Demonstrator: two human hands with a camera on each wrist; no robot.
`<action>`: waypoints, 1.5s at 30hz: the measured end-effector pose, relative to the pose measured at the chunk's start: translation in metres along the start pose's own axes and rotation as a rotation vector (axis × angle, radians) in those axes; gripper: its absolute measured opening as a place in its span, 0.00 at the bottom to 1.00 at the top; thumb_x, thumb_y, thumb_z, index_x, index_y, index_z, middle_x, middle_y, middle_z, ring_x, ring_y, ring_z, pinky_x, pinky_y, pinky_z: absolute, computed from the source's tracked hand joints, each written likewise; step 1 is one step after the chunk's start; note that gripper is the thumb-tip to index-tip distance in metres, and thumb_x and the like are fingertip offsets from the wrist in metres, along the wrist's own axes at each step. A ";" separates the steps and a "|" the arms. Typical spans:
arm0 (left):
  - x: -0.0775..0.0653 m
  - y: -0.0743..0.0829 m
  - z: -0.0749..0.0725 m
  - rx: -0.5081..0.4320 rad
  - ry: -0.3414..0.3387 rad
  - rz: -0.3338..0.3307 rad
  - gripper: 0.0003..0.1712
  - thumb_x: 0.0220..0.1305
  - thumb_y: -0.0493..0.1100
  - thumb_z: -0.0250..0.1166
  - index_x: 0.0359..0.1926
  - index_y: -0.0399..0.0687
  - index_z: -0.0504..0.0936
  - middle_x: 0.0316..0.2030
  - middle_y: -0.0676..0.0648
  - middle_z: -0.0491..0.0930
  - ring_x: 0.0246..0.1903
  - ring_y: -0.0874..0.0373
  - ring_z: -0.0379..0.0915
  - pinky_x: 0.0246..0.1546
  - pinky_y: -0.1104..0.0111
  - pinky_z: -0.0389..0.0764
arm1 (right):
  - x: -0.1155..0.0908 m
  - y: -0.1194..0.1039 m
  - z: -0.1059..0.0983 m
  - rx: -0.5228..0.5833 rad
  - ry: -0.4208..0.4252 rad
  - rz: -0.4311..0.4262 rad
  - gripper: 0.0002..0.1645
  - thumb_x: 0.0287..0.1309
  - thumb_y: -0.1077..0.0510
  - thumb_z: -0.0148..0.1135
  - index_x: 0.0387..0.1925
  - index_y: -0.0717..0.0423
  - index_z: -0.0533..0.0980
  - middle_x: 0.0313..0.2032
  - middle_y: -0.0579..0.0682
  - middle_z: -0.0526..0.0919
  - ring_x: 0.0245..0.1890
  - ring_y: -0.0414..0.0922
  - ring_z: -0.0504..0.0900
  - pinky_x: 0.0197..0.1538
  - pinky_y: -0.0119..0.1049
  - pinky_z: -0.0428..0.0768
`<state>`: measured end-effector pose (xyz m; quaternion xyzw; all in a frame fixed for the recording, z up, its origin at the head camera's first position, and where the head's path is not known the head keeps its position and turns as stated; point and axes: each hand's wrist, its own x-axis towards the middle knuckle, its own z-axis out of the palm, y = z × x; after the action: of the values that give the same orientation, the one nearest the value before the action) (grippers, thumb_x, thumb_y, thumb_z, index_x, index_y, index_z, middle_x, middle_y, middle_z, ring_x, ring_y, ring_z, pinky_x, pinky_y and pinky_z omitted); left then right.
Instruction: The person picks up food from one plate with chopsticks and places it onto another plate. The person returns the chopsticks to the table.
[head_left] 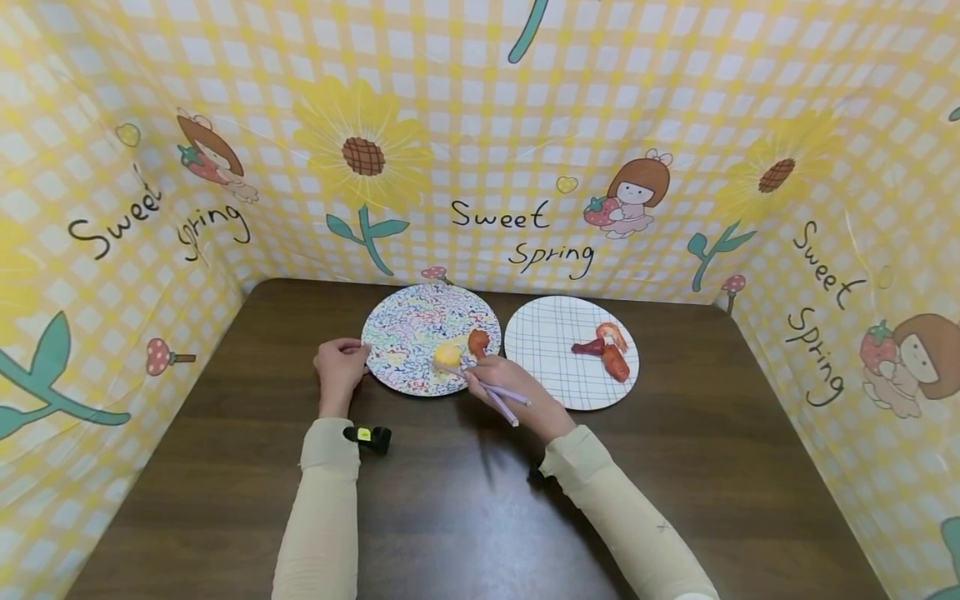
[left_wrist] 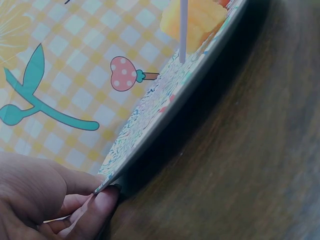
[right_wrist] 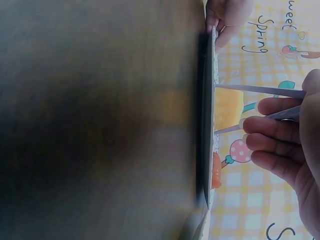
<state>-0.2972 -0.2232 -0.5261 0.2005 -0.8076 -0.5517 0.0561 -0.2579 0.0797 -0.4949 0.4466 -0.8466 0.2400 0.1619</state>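
My left hand (head_left: 340, 367) pinches the left rim of a round plate (head_left: 401, 325) with a multicoloured squiggle pattern, thumb above and fingers below in the left wrist view. In my right hand (head_left: 517, 390) is a pair of pale purple chopsticks (head_left: 504, 402). Their tips stand apart, one on each side of a yellow food piece (right_wrist: 229, 107) that sits on this plate. The same lumpy yellow piece shows large behind one chopstick (left_wrist: 183, 40) in the left wrist view. Just right of it on the plate lies an orange-brown drumstick-shaped piece (head_left: 477, 342).
A second round plate (head_left: 540, 358), white with blue grid lines, stands close on the right. It bears a dark red drumstick-shaped piece (head_left: 588, 347), a shrimp (head_left: 615, 335) and a reddish-brown piece (head_left: 616, 364). Checked yellow cloth (head_left: 480, 150) walls the dark wooden table (head_left: 450, 517).
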 end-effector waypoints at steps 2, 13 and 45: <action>0.000 0.000 0.001 -0.002 0.000 0.000 0.18 0.69 0.43 0.66 0.54 0.34 0.84 0.47 0.35 0.84 0.28 0.64 0.80 0.26 0.78 0.82 | 0.000 -0.001 -0.001 0.008 0.002 0.007 0.13 0.70 0.62 0.56 0.34 0.61 0.85 0.29 0.50 0.81 0.30 0.44 0.79 0.37 0.36 0.82; 0.000 -0.001 0.003 -0.008 -0.003 0.006 0.18 0.69 0.42 0.66 0.53 0.33 0.84 0.46 0.34 0.84 0.28 0.64 0.79 0.25 0.78 0.82 | -0.003 -0.010 -0.005 0.003 0.029 0.028 0.10 0.67 0.62 0.62 0.42 0.64 0.86 0.33 0.53 0.84 0.33 0.46 0.81 0.39 0.37 0.83; 0.002 -0.005 0.002 -0.001 -0.006 0.015 0.19 0.70 0.43 0.66 0.55 0.33 0.83 0.49 0.33 0.83 0.28 0.65 0.79 0.27 0.78 0.83 | -0.081 0.021 -0.092 0.057 0.165 0.264 0.08 0.65 0.69 0.60 0.32 0.63 0.83 0.26 0.53 0.83 0.29 0.47 0.79 0.32 0.39 0.80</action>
<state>-0.2986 -0.2242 -0.5313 0.1928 -0.8089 -0.5524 0.0577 -0.2253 0.1951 -0.4628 0.3144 -0.8747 0.3189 0.1852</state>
